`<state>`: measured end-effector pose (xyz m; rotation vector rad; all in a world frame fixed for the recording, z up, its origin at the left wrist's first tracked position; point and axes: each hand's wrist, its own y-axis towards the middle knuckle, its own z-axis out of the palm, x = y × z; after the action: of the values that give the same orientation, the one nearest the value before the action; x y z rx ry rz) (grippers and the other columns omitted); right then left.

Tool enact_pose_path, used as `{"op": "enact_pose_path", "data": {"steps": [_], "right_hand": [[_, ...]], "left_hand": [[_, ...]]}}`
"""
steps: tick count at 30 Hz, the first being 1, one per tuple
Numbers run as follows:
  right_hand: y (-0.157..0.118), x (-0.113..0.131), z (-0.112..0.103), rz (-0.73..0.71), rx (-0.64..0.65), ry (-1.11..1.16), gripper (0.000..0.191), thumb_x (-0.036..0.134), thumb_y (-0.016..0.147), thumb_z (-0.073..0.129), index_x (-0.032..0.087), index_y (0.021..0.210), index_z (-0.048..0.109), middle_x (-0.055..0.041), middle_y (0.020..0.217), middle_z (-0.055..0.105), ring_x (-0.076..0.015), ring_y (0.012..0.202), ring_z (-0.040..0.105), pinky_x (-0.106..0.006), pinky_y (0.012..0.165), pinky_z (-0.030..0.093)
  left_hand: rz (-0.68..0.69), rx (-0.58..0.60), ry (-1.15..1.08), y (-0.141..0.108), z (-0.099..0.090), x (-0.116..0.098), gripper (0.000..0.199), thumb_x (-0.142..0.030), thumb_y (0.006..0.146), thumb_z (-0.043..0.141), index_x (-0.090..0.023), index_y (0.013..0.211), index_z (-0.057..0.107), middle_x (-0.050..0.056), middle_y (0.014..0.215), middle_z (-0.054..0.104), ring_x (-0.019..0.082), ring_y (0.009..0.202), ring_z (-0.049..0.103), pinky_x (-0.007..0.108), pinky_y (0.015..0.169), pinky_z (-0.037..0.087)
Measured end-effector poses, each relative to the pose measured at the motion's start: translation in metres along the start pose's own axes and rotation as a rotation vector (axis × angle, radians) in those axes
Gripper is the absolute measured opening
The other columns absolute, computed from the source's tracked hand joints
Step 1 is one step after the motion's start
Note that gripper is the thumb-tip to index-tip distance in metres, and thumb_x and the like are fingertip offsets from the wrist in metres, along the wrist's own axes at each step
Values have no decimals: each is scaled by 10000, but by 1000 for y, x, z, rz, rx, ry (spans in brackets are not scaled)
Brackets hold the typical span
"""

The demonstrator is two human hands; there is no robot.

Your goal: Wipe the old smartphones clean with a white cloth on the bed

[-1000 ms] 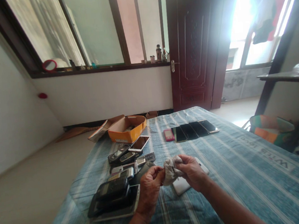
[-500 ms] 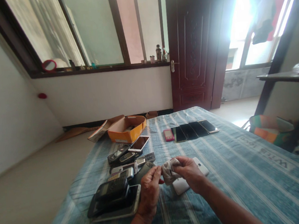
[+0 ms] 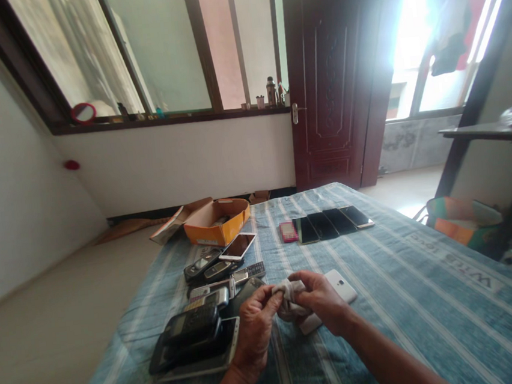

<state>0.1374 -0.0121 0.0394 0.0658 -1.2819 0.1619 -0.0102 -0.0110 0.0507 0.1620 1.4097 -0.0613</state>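
Note:
A crumpled pale cloth (image 3: 291, 309) is pinched between my two hands above the bed. My left hand (image 3: 256, 322) grips its left side with thumb and fingers. On the other side, my right hand (image 3: 325, 300) has its fingers closed on the cloth too. Beneath the right hand lies a white phone (image 3: 341, 286), face down and partly covered by that hand. Left of my left hand, a black phone (image 3: 192, 328) rests in a stack on a larger white-edged device (image 3: 231, 339). Whether anything is wrapped inside the cloth is hidden.
Several older phones (image 3: 218, 269) and a white phone (image 3: 239, 246) lie at left, before an open orange box (image 3: 210, 232). Farther right, dark-screened phones (image 3: 327, 224) stand in a row beside a pink-edged item (image 3: 289, 231). A striped blue sheet (image 3: 407, 310) covers the bed.
My fingers have shifted on the cloth, which is now bunched more tightly and drawn slightly left. The left hand's thumb has moved onto it. The phones around have stayed put.

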Motion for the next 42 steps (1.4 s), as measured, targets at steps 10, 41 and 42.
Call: {"op": "enact_pose_path", "data": {"steps": [10, 41, 42], "right_hand": [[-10, 12, 2, 84, 249, 104, 430, 394, 672, 727, 175, 1021, 602, -27, 718, 674, -173, 516, 641, -213, 397, 461], [9, 14, -36, -267, -172, -1690, 208, 102, 854, 463, 200, 818, 643, -38, 876, 631, -198, 888, 483, -300, 744, 288], [9, 12, -31, -284, -124, -1673, 199, 99, 848, 469, 201, 822, 638, -36, 882, 627, -195, 897, 478, -297, 747, 288]], "left_hand": [[27, 1, 2, -1, 0, -2, 234, -339, 682, 751, -165, 829, 697, 13, 744, 687, 168, 716, 596, 229, 649, 451], [291, 179, 1052, -5, 3, 32, 794, -269, 548, 734, -88, 1281, 489, 210, 1268, 545, 373, 1221, 469, 480, 1044, 383], [301, 167, 1045, -5, 3, 33, 814, -270, 545, 738, -91, 1294, 472, 206, 1262, 548, 373, 1212, 478, 482, 1032, 397]]}}
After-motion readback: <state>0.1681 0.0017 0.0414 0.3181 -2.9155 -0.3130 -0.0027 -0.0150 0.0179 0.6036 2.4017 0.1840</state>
